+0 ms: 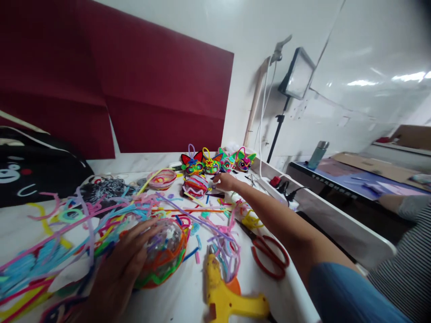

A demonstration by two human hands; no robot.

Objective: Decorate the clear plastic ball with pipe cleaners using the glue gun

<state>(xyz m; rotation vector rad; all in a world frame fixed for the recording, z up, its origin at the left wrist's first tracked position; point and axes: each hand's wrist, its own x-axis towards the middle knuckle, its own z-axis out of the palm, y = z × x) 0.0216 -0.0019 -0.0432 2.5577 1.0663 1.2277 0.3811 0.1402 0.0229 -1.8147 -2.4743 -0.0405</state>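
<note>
My left hand (129, 251) lies with fingers stretched out along the left side of a clear ball (164, 251) trimmed with orange, green and blue pipe cleaners. Its thumb side is partly hidden. Farther back, my right hand (225, 181) reaches in beside a pink-striped ball (195, 185), just in front of several pipe-cleaner animal heads (212, 165) with pointed ears and loops on top. Its fingertips are small and blurred, so whether they grip anything does not show. A yellow glue gun (218, 287) and red-handled scissors (269, 255) lie between my arms.
Loose pipe cleaners (111, 220) cover the table's left side, near a black bag (37, 166). A pink-striped bowl-like piece (162, 178) stands at the back. To the right are a power strip (283, 193), a lamp on a stand (298, 74) and another person's striped sleeve (411, 242).
</note>
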